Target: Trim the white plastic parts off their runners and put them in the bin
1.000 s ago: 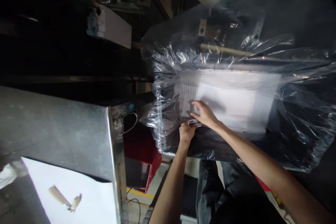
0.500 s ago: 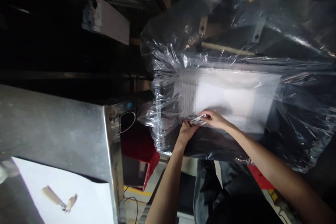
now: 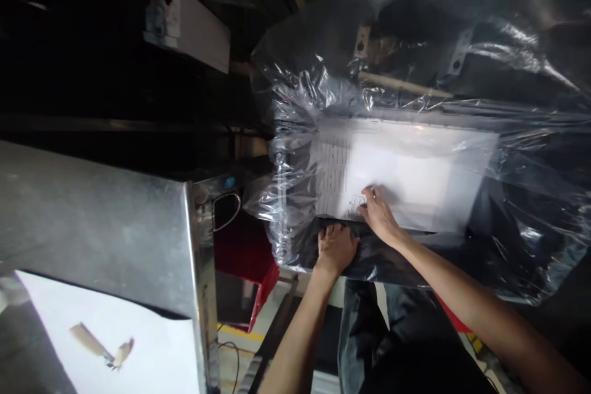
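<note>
My left hand lies with fingers outstretched on the dark, plastic-covered near side of a box. Just to its right, my right hand is over a white layer inside the box. Its thumb and fingers are apart, and nothing shows between them. By its fingertips are small white pieces with thin dark outlines, too fine to name. Rows of similar white pieces lie along the left part of the layer. Clear plastic film lines the box and spreads over its edges.
On the left stands a metal table with a white sheet and a beige-handled object on it. A red bin sits between table and box. A pale block-like part juts out at the upper left.
The white pieces held between both hands have left them. My left hand has flattened onto the near side, and the right has moved up over the white layer.
</note>
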`<state>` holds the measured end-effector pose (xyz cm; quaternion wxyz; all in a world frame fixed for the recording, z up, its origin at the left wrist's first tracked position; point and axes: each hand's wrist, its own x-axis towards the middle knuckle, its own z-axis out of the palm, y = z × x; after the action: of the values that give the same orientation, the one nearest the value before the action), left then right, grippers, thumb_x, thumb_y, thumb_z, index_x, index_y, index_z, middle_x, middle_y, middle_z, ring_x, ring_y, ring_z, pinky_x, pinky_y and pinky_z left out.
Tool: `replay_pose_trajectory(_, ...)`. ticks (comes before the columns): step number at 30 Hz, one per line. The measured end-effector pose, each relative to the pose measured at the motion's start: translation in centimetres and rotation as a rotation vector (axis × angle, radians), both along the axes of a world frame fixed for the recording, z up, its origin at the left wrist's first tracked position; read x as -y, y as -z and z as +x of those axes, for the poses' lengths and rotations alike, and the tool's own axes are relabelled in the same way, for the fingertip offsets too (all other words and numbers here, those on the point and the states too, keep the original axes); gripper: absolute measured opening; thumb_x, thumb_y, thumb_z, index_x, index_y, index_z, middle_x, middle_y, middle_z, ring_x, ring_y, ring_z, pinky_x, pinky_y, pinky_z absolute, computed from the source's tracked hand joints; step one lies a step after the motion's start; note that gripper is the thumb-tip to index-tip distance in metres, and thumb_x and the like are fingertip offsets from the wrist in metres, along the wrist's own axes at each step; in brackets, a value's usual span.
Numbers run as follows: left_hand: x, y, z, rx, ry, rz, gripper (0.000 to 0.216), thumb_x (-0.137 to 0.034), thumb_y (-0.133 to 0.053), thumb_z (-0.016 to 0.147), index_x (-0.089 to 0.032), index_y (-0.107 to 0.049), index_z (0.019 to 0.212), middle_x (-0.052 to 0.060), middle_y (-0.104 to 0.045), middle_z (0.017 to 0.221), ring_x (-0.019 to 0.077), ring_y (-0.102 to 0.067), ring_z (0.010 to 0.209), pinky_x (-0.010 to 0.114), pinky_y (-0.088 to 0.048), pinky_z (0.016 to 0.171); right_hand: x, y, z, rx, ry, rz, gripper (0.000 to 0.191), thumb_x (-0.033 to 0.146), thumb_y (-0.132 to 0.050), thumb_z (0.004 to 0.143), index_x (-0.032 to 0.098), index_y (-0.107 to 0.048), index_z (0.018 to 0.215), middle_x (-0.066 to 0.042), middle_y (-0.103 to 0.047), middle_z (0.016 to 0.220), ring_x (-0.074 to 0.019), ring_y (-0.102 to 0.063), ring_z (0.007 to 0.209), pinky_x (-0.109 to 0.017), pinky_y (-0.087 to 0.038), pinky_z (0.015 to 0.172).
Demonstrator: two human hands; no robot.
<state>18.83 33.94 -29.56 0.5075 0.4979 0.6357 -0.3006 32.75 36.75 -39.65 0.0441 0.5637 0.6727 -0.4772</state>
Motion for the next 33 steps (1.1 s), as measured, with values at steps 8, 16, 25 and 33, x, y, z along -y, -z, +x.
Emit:
replay_pose_trajectory(8,-0.3,-0.1,0.6,-0.047,0.027,-0.007,0.040,-0.041,-0.056,0.103,-0.015,-0.062,0.134,0.014,-0.060,0.143,0.0304,-0.051,0.139,0.056,-0.041,0.117,1.8,1.0,-3.4,-0.030,0.069,-0.005,0.034,0.001,-0.052,0.093,0.014,-0.054,0.124,-0.015,-0.053,0.125,-0.0240,-0.061,0.106,-0.037,-0.056,0.090)
replay_pose_trajectory(16,-0.5,1.0,0.6,-0.068,0.000,-0.030,0.045,-0.033,-0.057,0.102,-0.017,-0.054,0.144,0.014,-0.054,0.149,0.0316,-0.048,0.141,0.057,-0.039,0.118,3.3,2.1,-4.4,-0.019,0.189,-0.078,0.020,0.014,-0.057,0.101,0.014,-0.056,0.121,-0.007,-0.059,0.114,-0.0158,-0.060,0.086,-0.031,-0.056,0.076)
replay_pose_trajectory(25,-0.3,0.5,0.7,-0.068,-0.003,-0.004,0.036,-0.036,-0.059,0.101,-0.014,-0.062,0.130,0.013,-0.063,0.136,0.0299,-0.052,0.136,0.054,-0.041,0.116,4.0,2.5,-4.6,-0.181,0.280,-0.061,0.020,0.027,-0.061,0.102,0.015,-0.059,0.117,-0.006,-0.059,0.112,-0.0190,-0.060,0.095,-0.036,-0.055,0.084)
replay_pose_trajectory(33,0.7,-1.5,0.4,-0.060,-0.219,0.215,0.035,-0.029,-0.050,0.103,-0.008,-0.066,0.126,0.017,-0.068,0.128,0.0340,-0.058,0.125,0.049,-0.048,0.106,2.2,4.3,-3.6,-0.242,0.366,-0.043,0.024,0.037,-0.067,0.100,0.014,-0.064,0.110,-0.004,-0.065,0.098,-0.0190,-0.065,0.092,-0.039,-0.056,0.088)
